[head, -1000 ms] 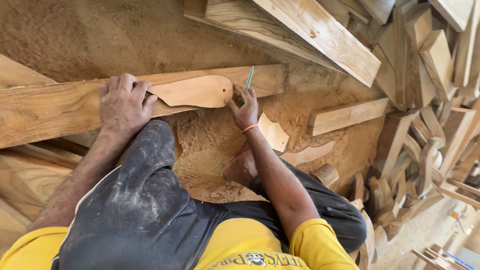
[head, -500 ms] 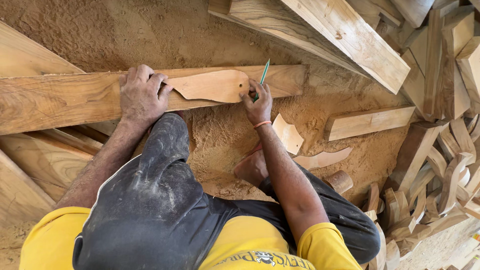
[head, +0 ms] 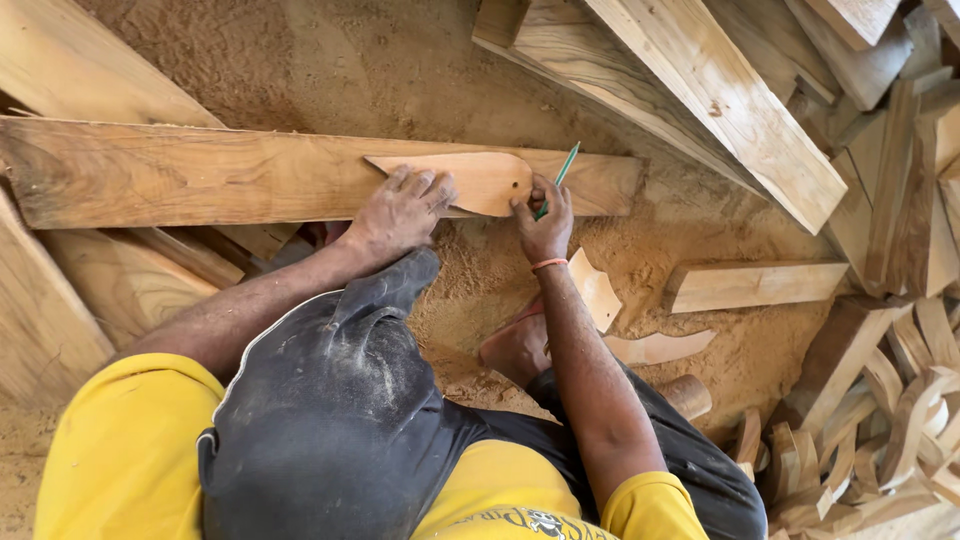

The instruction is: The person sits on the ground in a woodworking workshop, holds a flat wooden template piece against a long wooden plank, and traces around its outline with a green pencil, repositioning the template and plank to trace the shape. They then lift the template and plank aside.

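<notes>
My left hand (head: 400,212) pressed flat, fingers spread, on the thin curved pale wooden template (head: 470,180), which lay lengthwise along the long brown wooden plank (head: 200,180), near its right end. My right hand (head: 545,225) pinched the green pencil (head: 553,183) at the template's rounded right end.

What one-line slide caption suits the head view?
Left hand presses a curved pale wooden template onto a long brown plank while right hand holds a green pencil at its edge.
</notes>
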